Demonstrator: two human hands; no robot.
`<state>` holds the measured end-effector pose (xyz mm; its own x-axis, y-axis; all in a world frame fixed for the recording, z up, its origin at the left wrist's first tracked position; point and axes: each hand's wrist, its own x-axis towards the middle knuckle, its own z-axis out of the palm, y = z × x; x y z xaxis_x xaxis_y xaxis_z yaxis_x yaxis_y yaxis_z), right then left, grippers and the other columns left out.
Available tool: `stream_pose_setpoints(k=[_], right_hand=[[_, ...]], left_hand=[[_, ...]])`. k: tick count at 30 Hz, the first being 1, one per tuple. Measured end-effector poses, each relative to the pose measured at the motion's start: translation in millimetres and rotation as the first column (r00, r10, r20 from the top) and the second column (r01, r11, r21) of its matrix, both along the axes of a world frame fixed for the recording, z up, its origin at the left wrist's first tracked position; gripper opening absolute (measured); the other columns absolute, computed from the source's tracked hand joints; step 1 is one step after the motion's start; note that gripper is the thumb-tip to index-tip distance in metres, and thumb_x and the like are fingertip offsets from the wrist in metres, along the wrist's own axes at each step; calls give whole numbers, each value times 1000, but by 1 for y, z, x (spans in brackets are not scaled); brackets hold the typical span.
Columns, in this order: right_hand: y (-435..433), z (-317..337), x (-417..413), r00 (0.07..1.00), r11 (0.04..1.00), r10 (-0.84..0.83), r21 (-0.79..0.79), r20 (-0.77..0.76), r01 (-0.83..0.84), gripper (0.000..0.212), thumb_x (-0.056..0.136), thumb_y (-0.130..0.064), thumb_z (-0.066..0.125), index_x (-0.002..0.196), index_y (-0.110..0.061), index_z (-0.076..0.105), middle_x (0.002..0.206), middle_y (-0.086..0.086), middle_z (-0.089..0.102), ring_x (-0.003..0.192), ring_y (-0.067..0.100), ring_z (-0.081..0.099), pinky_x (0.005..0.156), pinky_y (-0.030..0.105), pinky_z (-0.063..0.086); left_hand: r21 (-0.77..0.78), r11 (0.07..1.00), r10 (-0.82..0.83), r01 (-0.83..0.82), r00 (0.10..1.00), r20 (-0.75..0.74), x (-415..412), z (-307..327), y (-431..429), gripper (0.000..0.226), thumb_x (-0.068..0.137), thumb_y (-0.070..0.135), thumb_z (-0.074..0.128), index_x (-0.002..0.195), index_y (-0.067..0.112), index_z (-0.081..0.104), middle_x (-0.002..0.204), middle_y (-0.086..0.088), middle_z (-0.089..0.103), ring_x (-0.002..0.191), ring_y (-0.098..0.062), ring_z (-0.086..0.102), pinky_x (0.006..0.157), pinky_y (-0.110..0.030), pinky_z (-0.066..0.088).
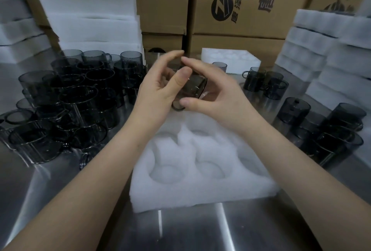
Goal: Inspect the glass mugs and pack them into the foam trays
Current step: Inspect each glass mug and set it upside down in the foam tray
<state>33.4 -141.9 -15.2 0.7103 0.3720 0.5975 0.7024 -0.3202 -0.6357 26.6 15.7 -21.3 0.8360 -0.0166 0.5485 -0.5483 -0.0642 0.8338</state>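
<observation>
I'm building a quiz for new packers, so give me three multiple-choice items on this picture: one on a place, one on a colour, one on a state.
1. The larger crowd of mugs stands where on the steel table? A left of the near foam tray; B right of it; C inside it.
2. The near foam tray is: A pink; B white; C black.
3. The held mug is: A seated in a pocket; B lying on the table; C gripped by the left hand and right hand.
Answers: A, the dense cluster is left; B, the foam is plain white; C, both hands grip it above the tray.
</observation>
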Motion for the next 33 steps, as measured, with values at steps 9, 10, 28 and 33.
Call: stream_pose_setpoints(k=[9,10,28,33], right_hand=[[0,2,-4,985,997,-76,-14,-153,74,54,92,-36,56,142,-25,37,120,-16,54,114,8,57,100,40,47],[-1,2,-3,986,998,-64,13,-151,67,46,95,-33,53,138,-23,41,118,-16,54,112,8,57,97,39,49],[-7,8,8,601,802,494,596,-628,-37,50,100,-44,39,134,-12,54,125,15,65,113,26,65,91,43,54],[-5,4,7,624,854,424,519,-657,-33,51,99,-43,44,130,-4,56,122,22,65,107,32,66,85,44,57]], left_hand=[[325,945,-21,25,1000,-13,-5,0,-4,89,49,58,82,129,40,47,123,14,52,117,3,50,99,-14,40],[324,946,-7,10,1000,-10,-5,0,-4,96,48,53,89,134,33,50,123,11,54,116,2,51,99,-14,40],[375,927,-39,-13,991,130,-7,-2,0,89,68,15,85,142,37,40,137,19,51,131,-5,43,110,-20,33],[470,876,47,-109,989,141,-13,1,-5,90,66,16,71,140,48,32,124,42,43,131,0,32,113,-34,30]])
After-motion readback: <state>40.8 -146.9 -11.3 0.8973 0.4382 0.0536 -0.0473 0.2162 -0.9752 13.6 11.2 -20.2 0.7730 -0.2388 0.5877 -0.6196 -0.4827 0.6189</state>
